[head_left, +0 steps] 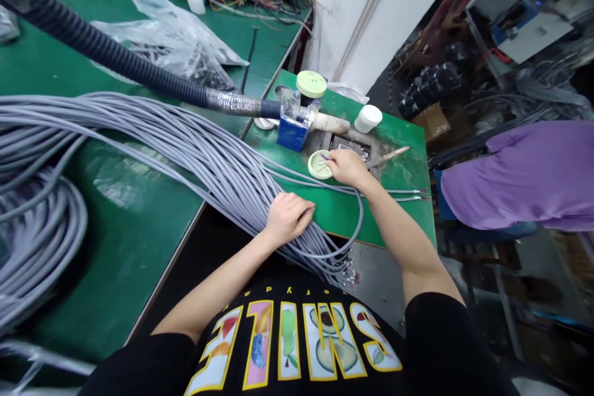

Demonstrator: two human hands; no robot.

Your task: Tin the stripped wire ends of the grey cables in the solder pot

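Observation:
A thick bundle of grey cables (232, 167) runs from the left across to the front of the small green table. My left hand (290, 219) lies on this bundle with its fingers curled around some cables. My right hand (348, 167) pinches the end of one grey cable, which loops back down to the bundle. Its thin stripped wires point into a shallow pale green dish (314, 167); whether they touch the bottom I cannot tell. Two cable ends (413, 195) with bared dark wires lie to the right. Beyond my right hand sits a metal pot (355, 150) set in the tabletop.
A ribbed black hose (153, 71) ends above a blue block (292, 134). Near it stand a green-lidded jar (310, 83), a white tub (368, 119) and a flat scraper-like stick (394, 153). A plastic bag (176, 37) lies further back. A person in purple (520, 176) is at the right.

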